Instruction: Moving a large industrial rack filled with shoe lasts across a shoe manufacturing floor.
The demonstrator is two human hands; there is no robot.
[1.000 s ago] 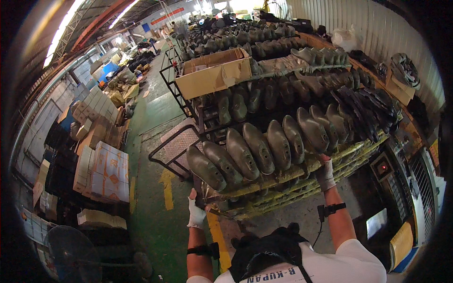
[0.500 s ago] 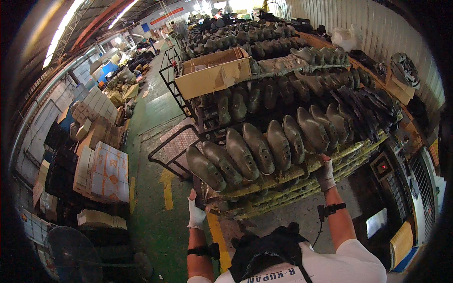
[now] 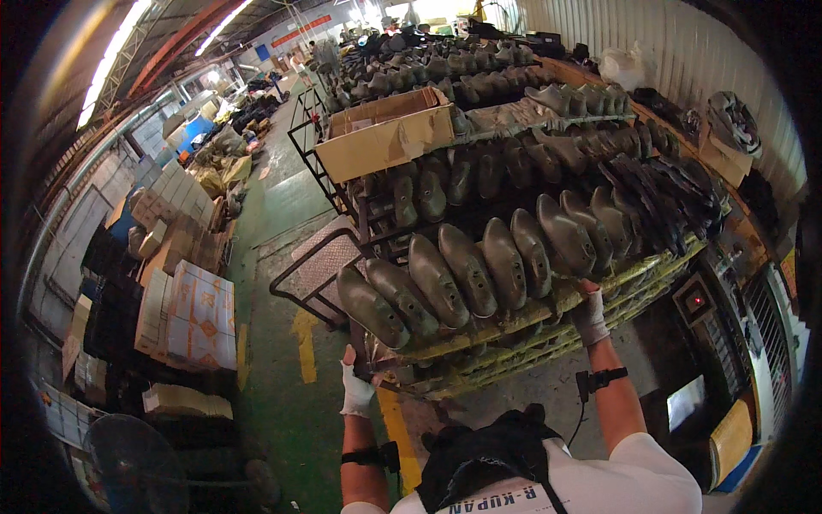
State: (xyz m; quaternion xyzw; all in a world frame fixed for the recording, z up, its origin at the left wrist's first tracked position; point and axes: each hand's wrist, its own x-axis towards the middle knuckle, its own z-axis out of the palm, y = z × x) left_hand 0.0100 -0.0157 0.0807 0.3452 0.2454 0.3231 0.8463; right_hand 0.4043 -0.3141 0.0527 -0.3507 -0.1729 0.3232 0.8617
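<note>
In front of me stands a multi-tier rack (image 3: 479,339) with yellow-stained shelves. A row of dark olive, foot-shaped shoe lasts (image 3: 467,272) leans along its top tier. My left hand (image 3: 356,390), in a pale fingerless glove, is closed at the rack's near left corner, thumb up, its other fingers partly hidden. The matching glove covers my right hand (image 3: 591,317), whose fingers curl onto the near shelf edge below the lasts. Neither hand touches a last. Flat dark pieces (image 3: 664,201) lie piled at the right end of that tier.
Behind are more racks of lasts (image 3: 488,171) and an open cardboard box (image 3: 390,141). A black-framed trolley (image 3: 321,265) adjoins the rack's left side. Stacked cartons (image 3: 201,313) and a fan (image 3: 135,463) line the left. Equipment with a red light (image 3: 698,301) stands close on the right.
Both hands keep the same hold on the rack. The surroundings have shifted only very slightly in view.
</note>
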